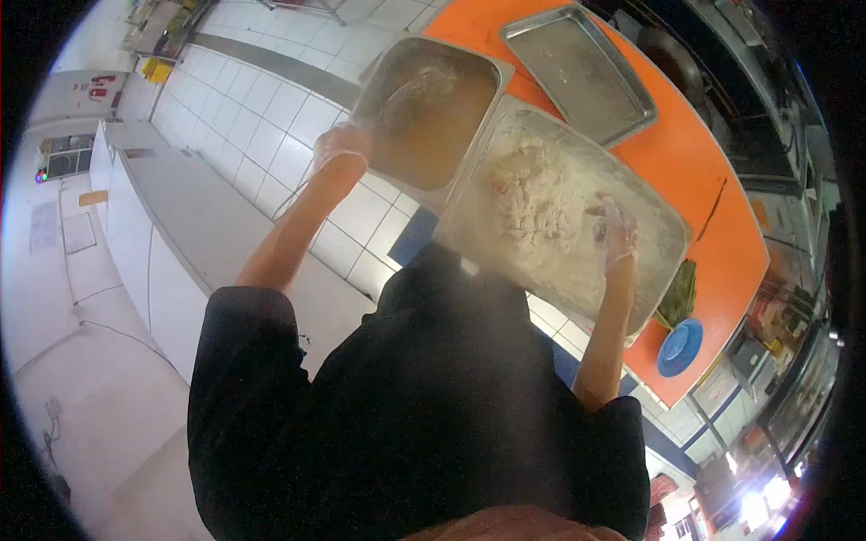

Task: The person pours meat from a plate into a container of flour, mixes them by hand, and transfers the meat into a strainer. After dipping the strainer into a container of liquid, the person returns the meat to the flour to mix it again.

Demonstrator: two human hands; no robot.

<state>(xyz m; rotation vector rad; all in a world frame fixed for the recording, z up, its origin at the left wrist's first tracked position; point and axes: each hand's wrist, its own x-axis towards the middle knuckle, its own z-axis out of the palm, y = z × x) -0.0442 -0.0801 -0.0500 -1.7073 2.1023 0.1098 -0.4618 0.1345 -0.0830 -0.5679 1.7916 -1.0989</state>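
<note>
My left hand [343,155], in a clear plastic glove, is at the left rim of a deep metal pan [433,117] of cloudy brownish liquid. Its fingers are blurred, and I cannot make out whether they grip anything. To the right of that pan is a wide metal tray [649,194] with white flour and lumpy coated pieces [532,203] in it. My right hand [617,227], gloved too, is low over the flour on the tray's right side. Flour covers its fingertips; whether something is between them is unclear.
On the orange table [722,207] lie an empty shallow metal tray [582,77] at the back, a blue bowl [680,348] and some green leaves [681,293] at the right. White cabinets [171,207] stand on the left. Dark kitchen equipment [767,117] is beyond the table.
</note>
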